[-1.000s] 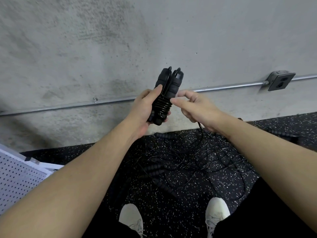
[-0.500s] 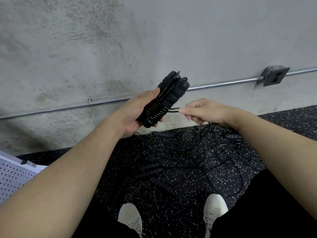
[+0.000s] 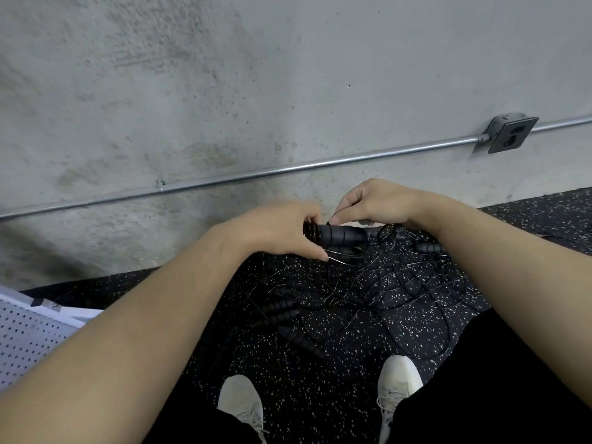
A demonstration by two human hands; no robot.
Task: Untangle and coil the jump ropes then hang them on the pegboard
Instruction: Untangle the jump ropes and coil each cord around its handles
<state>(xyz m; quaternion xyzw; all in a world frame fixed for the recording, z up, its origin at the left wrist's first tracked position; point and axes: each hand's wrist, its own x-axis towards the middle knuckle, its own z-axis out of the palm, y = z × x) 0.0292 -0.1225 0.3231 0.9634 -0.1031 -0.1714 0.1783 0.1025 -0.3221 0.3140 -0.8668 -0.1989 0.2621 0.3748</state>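
From the head view, the left hand [image 3: 282,230] is gripping a bundled jump rope [image 3: 336,235], its fingers curling round the end where the thin cord is wound in tight turns over the black handles. The bundle is lying nearly level in the air, its free end pointing to the right, low over the floor and close to the foot of the concrete wall [image 3: 288,75]. The right hand [image 3: 374,201] is sitting just beside it, fingers bent and pinching at the top of the bundle; what exactly it is pinching is too small to tell.

Below the hands, a tangle of jump ropes [image 3: 368,290] is sprawling over the speckled black floor [image 3: 320,379], ribbed black handles [image 3: 282,312] lying among the loops. A white pegboard [image 3: 22,341] is showing at the left edge, on the floor. Two white shoes [image 3: 398,376] are standing at the bottom, and a metal conduit [image 3: 256,174] is running along the wall to an outlet box [image 3: 512,134].
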